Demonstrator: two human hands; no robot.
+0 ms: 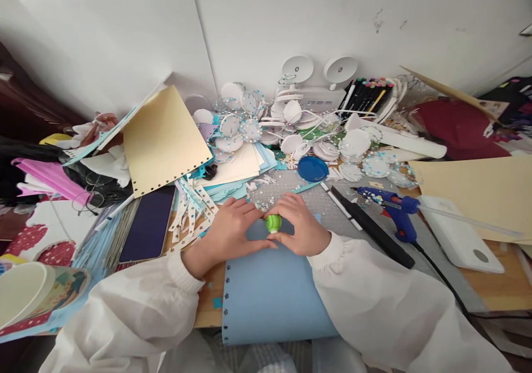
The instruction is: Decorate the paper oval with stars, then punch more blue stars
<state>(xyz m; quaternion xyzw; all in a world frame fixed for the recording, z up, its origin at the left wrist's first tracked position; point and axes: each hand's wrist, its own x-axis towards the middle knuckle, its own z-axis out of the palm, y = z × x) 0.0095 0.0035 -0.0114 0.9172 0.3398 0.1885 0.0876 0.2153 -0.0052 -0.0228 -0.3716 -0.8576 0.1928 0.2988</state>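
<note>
A small green craft punch [273,223] with a white lower part sits at the far edge of a sheet of light blue paper [276,301]. My right hand [305,226] curls round the punch from the right, thumb in front and index finger behind. From the left, my left hand [230,228] closes on the punch, its fingertips against the side and its thumb stretched along the front over the paper. Small flower-shaped holes run down the paper's left edge. Whether the paper is inside the punch's slot is hidden.
A blue glue gun [390,204], a black pen-like tool [369,226] and a white power bank [461,234] lie right. Left are a dark phone [147,223], punched paper strips [189,212] and cream card [166,134]. White discs with beaded wire [291,112] pile up behind, near a blue lid [312,169].
</note>
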